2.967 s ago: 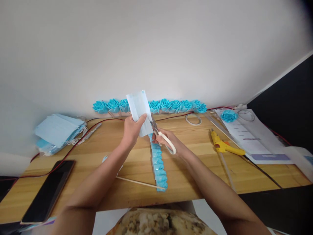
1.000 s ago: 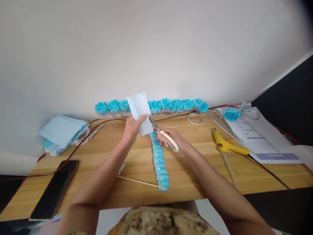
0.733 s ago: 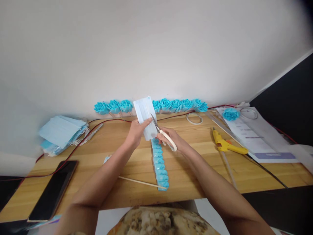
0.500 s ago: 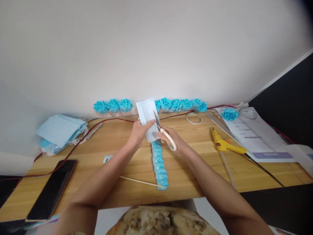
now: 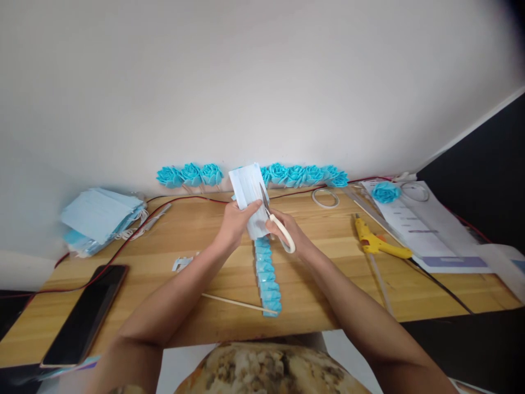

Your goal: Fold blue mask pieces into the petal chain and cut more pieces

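Note:
A pale blue face mask (image 5: pixel 248 183) is pinched upright in my left hand (image 5: pixel 239 219), thumb across its front. My right hand (image 5: pixel 292 227) grips a pair of white-handled scissors (image 5: pixel 283 231), whose blades lie along the mask's right edge. Whether the blades are cutting into it I cannot tell. Below the mask, a strip of overlapping folded blue pieces (image 5: pixel 268 279) runs down the table towards me. A thin wooden stick (image 5: pixel 233 302) crosses the strip's near end.
Blue fabric flowers (image 5: pixel 296 175) line the wall; another flower (image 5: pixel 386 192) sits on papers (image 5: pixel 435 235) at right. A yellow glue gun (image 5: pixel 379 243) and a tape roll (image 5: pixel 325 198) lie on the right side. Stacked masks (image 5: pixel 102 216) and a phone (image 5: pixel 86 317) are at left.
The mask and both hands have shifted very slightly to the right. My grip on the mask and the scissors stays the same.

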`<state>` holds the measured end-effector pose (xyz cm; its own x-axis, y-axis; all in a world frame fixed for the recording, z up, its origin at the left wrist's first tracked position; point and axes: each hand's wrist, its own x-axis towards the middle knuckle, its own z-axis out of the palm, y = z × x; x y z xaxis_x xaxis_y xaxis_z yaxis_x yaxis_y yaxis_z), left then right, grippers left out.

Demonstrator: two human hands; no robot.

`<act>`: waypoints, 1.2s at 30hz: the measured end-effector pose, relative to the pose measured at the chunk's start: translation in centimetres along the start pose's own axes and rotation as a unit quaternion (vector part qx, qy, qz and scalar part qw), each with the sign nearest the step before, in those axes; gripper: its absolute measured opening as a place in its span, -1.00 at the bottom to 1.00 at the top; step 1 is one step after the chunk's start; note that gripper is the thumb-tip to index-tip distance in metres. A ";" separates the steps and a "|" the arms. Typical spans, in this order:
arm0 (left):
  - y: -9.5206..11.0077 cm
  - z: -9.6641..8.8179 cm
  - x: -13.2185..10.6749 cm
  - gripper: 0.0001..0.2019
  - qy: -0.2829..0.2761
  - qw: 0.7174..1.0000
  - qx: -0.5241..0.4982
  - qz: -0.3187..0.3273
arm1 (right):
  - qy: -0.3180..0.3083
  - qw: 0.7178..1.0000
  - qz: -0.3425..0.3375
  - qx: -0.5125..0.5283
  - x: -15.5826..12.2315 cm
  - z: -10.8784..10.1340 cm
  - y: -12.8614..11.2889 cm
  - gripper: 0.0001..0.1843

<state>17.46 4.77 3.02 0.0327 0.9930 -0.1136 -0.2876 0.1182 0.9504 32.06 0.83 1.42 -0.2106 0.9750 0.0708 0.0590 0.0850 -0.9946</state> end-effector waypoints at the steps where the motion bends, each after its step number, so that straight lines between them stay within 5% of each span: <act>1: 0.0 0.0 0.0 -0.65 -0.001 1.000 0.000 0.000 | 0.002 1.000 0.005 0.000 0.0 0.0 0.1 -0.45; 36: 0.0 0.0 -0.3 -0.63 -0.022 1.000 -0.009 -0.007 | 0.056 0.997 0.048 0.033 -0.1 0.8 0.3 -0.54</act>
<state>17.43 4.51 3.00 0.0782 0.9903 -0.1146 -0.3042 0.1332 0.9432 31.27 0.60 1.09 -0.0969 0.9951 -0.0202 0.0087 -0.0194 -0.9998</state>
